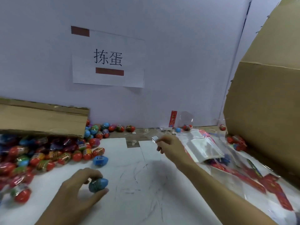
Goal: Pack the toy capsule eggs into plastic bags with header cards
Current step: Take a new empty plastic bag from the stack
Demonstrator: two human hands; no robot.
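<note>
My left hand [78, 190] grips a blue capsule egg [98, 184] just above the white table near its front. My right hand [172, 147] reaches forward at centre right and pinches a small clear plastic piece [155, 138] by its corner. A big heap of red, blue and green capsule eggs [37, 153] lies at the left. One loose blue egg [100, 160] sits at the heap's edge. A stack of clear plastic bags [204, 148] lies right of my right hand. Red header cards [274, 190] are spread at the right.
A tipped cardboard box [42, 117] overhangs the egg heap at the left. A large cardboard box [266, 103] stands at the right. More eggs [112, 127] lie along the back wall, which bears a paper sign [108, 59]. An upright red card [173, 118] leans on the wall.
</note>
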